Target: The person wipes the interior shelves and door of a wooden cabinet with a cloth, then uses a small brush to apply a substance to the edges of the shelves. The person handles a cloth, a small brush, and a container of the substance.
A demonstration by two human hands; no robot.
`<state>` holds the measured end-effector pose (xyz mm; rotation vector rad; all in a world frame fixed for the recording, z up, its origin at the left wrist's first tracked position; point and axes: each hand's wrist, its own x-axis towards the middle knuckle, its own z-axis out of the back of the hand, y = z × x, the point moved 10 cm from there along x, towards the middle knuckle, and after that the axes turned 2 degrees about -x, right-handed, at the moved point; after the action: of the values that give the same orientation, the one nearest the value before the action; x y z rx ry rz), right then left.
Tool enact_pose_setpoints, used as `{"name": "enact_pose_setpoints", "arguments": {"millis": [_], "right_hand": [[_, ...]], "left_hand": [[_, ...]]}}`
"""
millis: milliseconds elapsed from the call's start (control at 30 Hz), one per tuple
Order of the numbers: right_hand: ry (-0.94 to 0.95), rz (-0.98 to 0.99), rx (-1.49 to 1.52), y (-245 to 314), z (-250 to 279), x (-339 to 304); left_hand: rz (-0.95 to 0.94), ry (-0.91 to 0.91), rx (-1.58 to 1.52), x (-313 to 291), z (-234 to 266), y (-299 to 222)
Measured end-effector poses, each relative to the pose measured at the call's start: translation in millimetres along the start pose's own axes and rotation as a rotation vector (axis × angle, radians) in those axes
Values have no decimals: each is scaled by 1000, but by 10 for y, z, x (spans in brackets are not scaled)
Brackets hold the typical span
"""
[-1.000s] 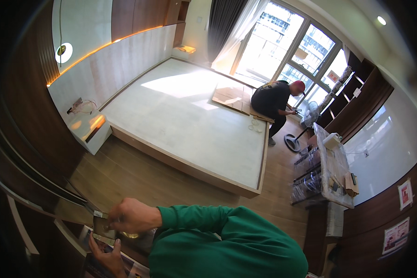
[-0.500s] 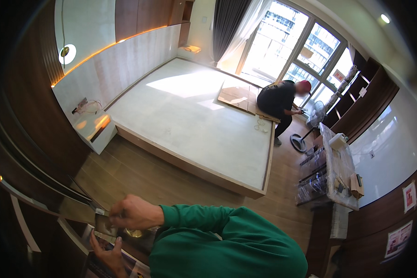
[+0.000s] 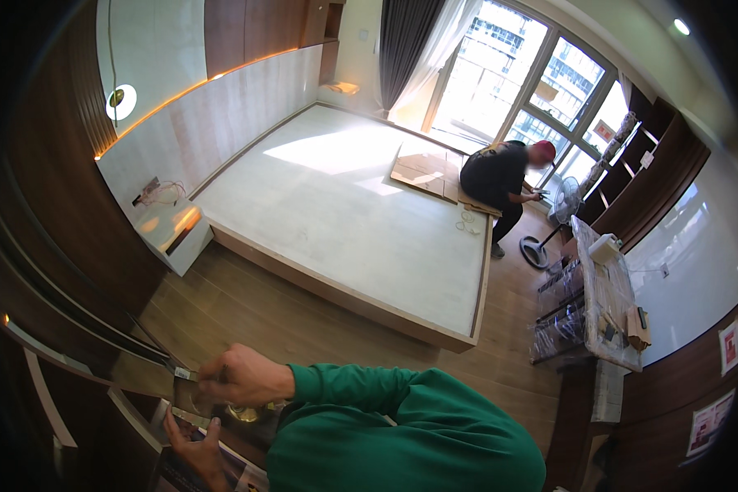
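At the lower left, my right hand point(image 3: 246, 377), in a green sleeve point(image 3: 353, 387), is closed with its fingers bent downward. The fingertips are smeared, and what they hold, if anything, cannot be made out. Just below it, my left hand point(image 3: 198, 453) has thumb and forefinger spread apart, touching a small piece with a pale edge whose kind is unclear. A shiny gold-coloured round item point(image 3: 243, 413) lies beside my right wrist, partly covered by it. Dark cabinet panels point(image 3: 131, 418) with pale edges stand left of both hands.
A wide bed platform point(image 3: 344, 238) fills the middle, with cardboard point(image 3: 422, 170) at its far edge. A person point(image 3: 504, 176) in dark clothes sits there, near a standing fan point(image 3: 564, 199). To the right is a plastic-wrapped desk point(image 3: 607, 299); a white bedside unit point(image 3: 176, 238) stands left.
The whole view has shifted slightly, so the room sits a little further right. Both hands stay close together, and my right fingers have moved slightly over the small piece.
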<state>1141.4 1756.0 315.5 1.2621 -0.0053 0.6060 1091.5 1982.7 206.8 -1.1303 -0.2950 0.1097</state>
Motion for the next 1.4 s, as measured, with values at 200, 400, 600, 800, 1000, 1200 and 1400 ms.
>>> {"name": "enact_pose_setpoints", "arguments": {"millis": [200,400,600,800,1000,1200,1400], "right_hand": [[9,30,-25,84,13,-44],[35,-106,185,-78,-32,27],[130,-209,185,-74,-300,143],[302,-186,73,84,-965,344],[548,-109,17,182,-1627,249],[616,-126,55,263,-2096,241],[649,-79,103,474,-2387,200]], "left_hand": [[8,-3,-45,-22,21,-9],[-76,-43,-106,11,-25,-109],[-61,-214,50,-223,305,-94],[48,-392,104,-634,826,-24],[146,-556,102,-1176,1107,114],[207,-636,174,-1575,1347,105],[213,-741,358,-1883,1498,69]]}}
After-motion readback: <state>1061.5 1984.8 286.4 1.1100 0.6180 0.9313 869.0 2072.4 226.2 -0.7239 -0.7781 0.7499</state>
